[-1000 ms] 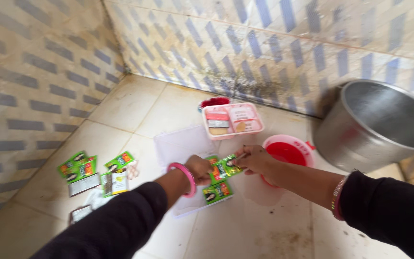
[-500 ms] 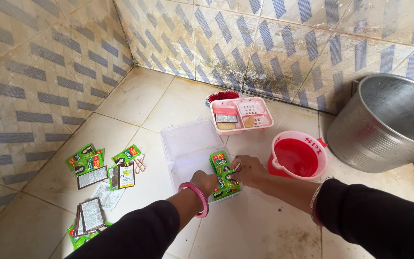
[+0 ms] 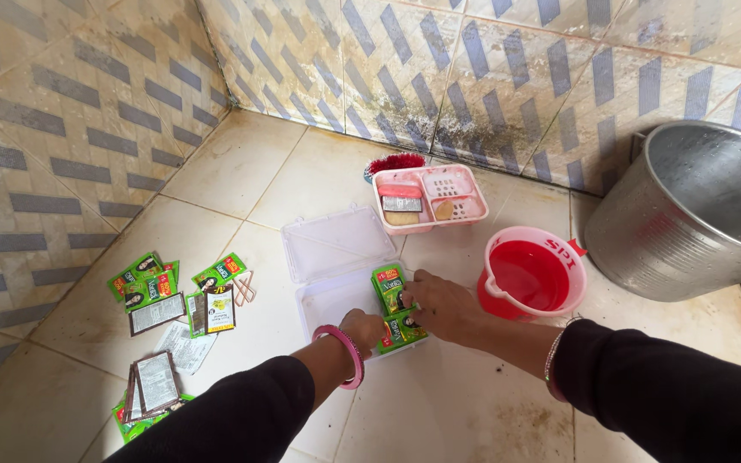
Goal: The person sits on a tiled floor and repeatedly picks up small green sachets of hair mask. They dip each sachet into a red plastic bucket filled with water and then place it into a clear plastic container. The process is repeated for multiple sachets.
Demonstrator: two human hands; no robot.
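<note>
Resting on green sachets point(image 3: 394, 307) stacked in the open clear plastic box point(image 3: 336, 274), the right hand point(image 3: 439, 300) presses them flat-fingered while the left hand point(image 3: 364, 327) pinches their near end, long axis running away from the person.

Green sachets point(image 3: 396, 307) with red and yellow panels lie in the open clear plastic box point(image 3: 336, 257), under both hands. More green sachets point(image 3: 143, 279) are scattered on the floor at left, some turned silver-grey side up point(image 3: 156, 313). A further pile point(image 3: 154, 386) lies nearer the lower left. The red mug point(image 3: 532, 274) bears white lettering on its rim.
</note>
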